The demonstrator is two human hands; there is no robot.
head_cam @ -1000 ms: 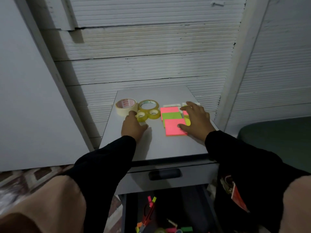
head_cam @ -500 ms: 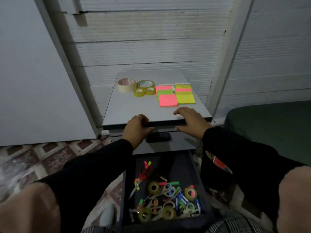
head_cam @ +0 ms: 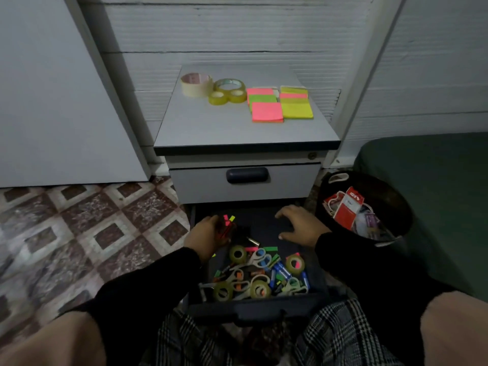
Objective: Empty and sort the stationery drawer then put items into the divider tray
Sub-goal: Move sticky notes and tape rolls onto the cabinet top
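The bottom drawer (head_cam: 253, 310) stands pulled out in front of me, full of small tape rolls (head_cam: 237, 254), scissors (head_cam: 260, 256), blue markers (head_cam: 281, 270) and coloured flags. My left hand (head_cam: 207, 233) is at the drawer's back left, fingers curled over red-handled scissors (head_cam: 225, 231) with pink and yellow flags beside them. Fingers spread and holding nothing, my right hand (head_cam: 299, 225) hovers over the dark back right of the drawer. On the cabinet top (head_cam: 211, 128) lie tape rolls (head_cam: 196, 84) and stacked sticky-note pads (head_cam: 266, 112).
A black basket (head_cam: 404, 215) with red packets stands on the floor right of the drawer. The upper drawer (head_cam: 247, 175) is closed. A green seat (head_cam: 435, 180) fills the right side, patterned floor tiles (head_cam: 92, 220) the left. My knees sit below the drawer front.
Both hands have left the cabinet top and dropped into the open bottom drawer. My view has tilted down, so the drawer and basket now show.
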